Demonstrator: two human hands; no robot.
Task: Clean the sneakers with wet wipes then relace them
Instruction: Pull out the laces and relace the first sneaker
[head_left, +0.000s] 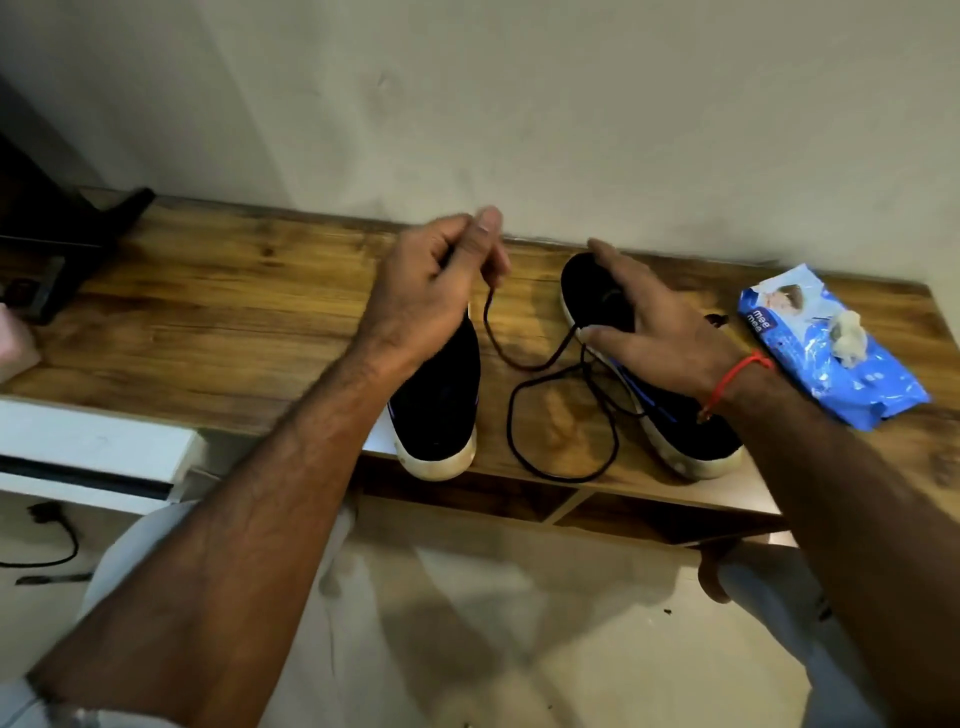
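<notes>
From the head camera, the work looks to be at the lacing stage: the left hand (431, 280) is raised above the bench (208, 322), its grip closed on one end of a black lace (524, 415), pinched between thumb and curled fingers. From that pinch the lace drops between the two shoes, runs toward the right sneaker (675, 415) and then lies in a loose loop on the wood near the front edge. The right hand (660, 332) rests on the right sneaker with fingers spread and fairly straight, steadying it rather than clasping it; whether any fingertip catches the lace there I cannot tell. The left sneaker (436, 410) stands just beside and partly beneath the left forearm, toe toward the person, apart from the lace loop. A blue pack of wet wipes (831, 358) lies to the right of the right sneaker, with a crumpled used wipe (849, 335) on top of it, which suggests wiping is largely done. The next move probably calls for bringing the held end down to an eyelet of the right sneaker and feeding it through while the other hand keeps the shoe from sliding.
</notes>
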